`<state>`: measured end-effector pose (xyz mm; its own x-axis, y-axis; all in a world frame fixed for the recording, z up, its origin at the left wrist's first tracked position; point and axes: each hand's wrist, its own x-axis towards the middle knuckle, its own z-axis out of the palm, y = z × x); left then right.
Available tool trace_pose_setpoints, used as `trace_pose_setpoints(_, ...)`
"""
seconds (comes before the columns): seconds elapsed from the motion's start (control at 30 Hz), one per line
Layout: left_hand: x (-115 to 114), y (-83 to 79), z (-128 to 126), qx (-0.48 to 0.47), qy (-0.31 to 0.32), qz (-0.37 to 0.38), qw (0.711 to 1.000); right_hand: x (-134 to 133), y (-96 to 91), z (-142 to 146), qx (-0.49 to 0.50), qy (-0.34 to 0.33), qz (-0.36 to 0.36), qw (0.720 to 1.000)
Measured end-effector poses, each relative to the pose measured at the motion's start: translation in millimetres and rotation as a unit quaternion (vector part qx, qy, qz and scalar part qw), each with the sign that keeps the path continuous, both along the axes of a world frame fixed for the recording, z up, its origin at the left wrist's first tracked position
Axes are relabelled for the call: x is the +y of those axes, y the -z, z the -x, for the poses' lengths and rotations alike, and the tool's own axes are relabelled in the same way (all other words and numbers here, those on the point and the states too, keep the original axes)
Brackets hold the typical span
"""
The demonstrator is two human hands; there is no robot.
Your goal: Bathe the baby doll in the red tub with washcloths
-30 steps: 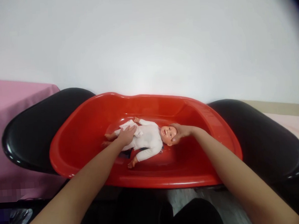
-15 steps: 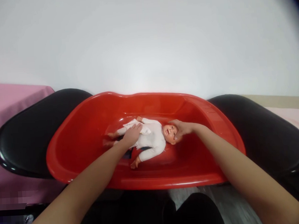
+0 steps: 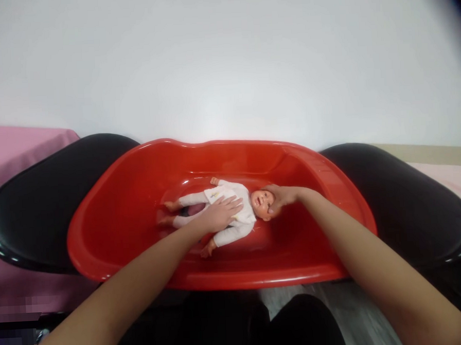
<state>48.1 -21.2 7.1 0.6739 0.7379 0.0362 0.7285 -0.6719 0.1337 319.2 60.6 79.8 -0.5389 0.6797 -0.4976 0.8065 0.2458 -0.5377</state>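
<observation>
Just shifted in the last half second: white cloth (image 3: 217,195), bunched over the hips of a baby doll (image 3: 246,198) before, now smoothed flat over belly and chest, apparently leaving the torso better covered and the legs in fuller view. Impossible to tell if loose or part of the outfit. Left hand (image 3: 223,213) open, palm down on the cloth, fingers fanned; right hand (image 3: 281,195) wrapped around the crown of the head, steadying it. Doll on its back inside a red baby bathtub (image 3: 109,220), feet at the end away from the right hand. White sleeves, white legs, bare feet; small yellowish marks on the cloth.
</observation>
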Motion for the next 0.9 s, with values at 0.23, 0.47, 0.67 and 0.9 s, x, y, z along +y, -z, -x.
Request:
trace_pose_setpoints(0.23, 11.4, 25.5, 26.8, -0.018, -0.109, -0.023, 0.994, -0.5, 0.3, -0.9, -0.006, 0.013, 0.008, 1.000)
trace_pose_setpoints(0.47, 19.5, 35.4, 64.8, 0.016, -0.275, 0.033, 0.961, -0.3, 3.0, -3.1, -0.008, 0.019, 0.008, 1.000)
trace_pose_setpoints(0.67, 18.0, 32.8, 87.4, 0.038, -0.411, 0.039, 0.910, -3.1, -1.8, -0.3, -0.004, 0.008, 0.007, 1.000)
trace_pose_setpoints(0.9, 19.4, -26.5, 62.3, -0.053, -0.406, -0.030, 0.912, -3.7, -5.8, -0.5, -0.025, 0.012, 0.006, 1.000)
